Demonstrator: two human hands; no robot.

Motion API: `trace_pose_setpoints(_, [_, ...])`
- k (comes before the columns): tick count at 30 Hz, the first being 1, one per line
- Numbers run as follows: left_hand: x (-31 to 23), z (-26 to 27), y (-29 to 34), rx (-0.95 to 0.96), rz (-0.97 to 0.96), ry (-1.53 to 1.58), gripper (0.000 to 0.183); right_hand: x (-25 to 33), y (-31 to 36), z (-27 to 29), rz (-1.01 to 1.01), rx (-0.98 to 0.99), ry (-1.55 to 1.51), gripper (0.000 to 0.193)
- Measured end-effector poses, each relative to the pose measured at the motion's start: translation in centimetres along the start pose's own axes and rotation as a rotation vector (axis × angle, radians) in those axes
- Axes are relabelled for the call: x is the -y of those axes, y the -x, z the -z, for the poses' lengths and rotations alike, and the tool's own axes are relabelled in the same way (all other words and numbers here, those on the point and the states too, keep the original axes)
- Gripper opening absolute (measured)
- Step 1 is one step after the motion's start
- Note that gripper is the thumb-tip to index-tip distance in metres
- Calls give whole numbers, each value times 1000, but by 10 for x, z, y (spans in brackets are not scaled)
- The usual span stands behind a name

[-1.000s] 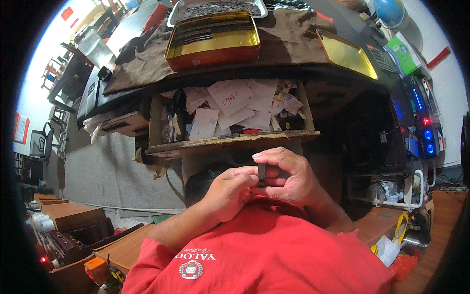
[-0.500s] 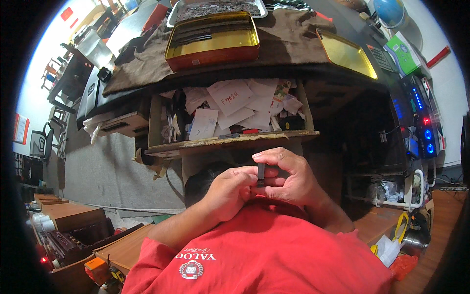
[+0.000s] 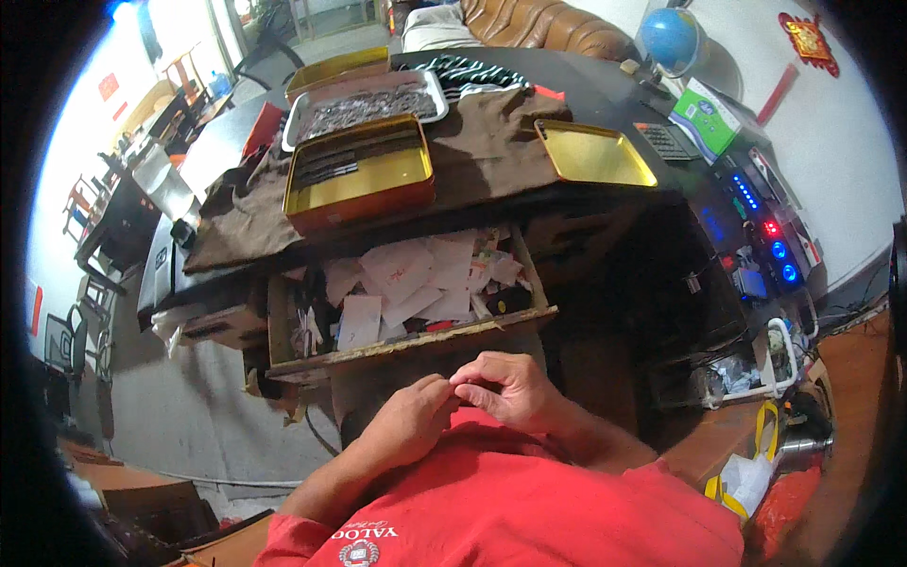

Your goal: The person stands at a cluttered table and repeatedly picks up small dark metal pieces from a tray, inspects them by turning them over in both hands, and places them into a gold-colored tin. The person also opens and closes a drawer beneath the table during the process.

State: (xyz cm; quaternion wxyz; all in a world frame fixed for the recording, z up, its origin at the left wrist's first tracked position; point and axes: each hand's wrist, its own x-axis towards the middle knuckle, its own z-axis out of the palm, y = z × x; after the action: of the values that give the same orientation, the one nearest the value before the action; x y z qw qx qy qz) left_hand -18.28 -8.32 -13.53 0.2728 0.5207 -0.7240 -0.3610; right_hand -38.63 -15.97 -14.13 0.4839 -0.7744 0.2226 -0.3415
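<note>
My left hand [image 3: 410,417] and my right hand [image 3: 516,388] meet in front of my red shirt, just short of the open drawer [image 3: 416,355]. Both are closed, their thumbs and fingertips pinched together and touching. Whatever lies between the fingertips is hidden by them. Papers [image 3: 402,269] and small odds and ends fill the drawer. Above it on the desk, an open gold-lined tin box [image 3: 362,203] holds several dark thin strips along its far side.
Behind the tin stands a white tray [image 3: 442,97] of small dark pieces. A gold lid [image 3: 597,154] rests on the brown cloth [image 3: 489,142]. To the right are a globe [image 3: 672,42], a green box [image 3: 707,118] and a device with blue and red lights [image 3: 767,215].
My view has tilted up, showing more of the desk and a sofa. A small dark bar seen between my fingers is now hidden. My right fingers have closed in toward the left ones.
</note>
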Motion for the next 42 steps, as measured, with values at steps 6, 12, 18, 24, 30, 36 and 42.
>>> trace_pose_setpoints(6, [0,15,-21,-19,-157,-285,16,-1,-9,3,-18,-67,16,12])
trace_pose_setpoints(12, [-2,32,-54,-223,-114,216,40,-11,-35,15,342,-307,228,19])
trace_pose_setpoints(18, [5,17,-99,-78,230,1275,39,-39,-63,30,651,-408,636,33])
trace_pose_setpoints(24, [17,15,-138,-186,167,1264,29,-55,-81,44,464,-340,733,32])
trace_pose_setpoints(30, [28,27,-154,-84,129,1162,22,-53,-104,73,154,-375,427,32])
trace_pose_setpoints(36, [29,39,-167,100,140,1145,16,-52,-128,98,168,-188,176,29])
trace_pose_setpoints(42, [44,41,-176,153,106,964,21,-45,-134,99,124,-179,222,28])
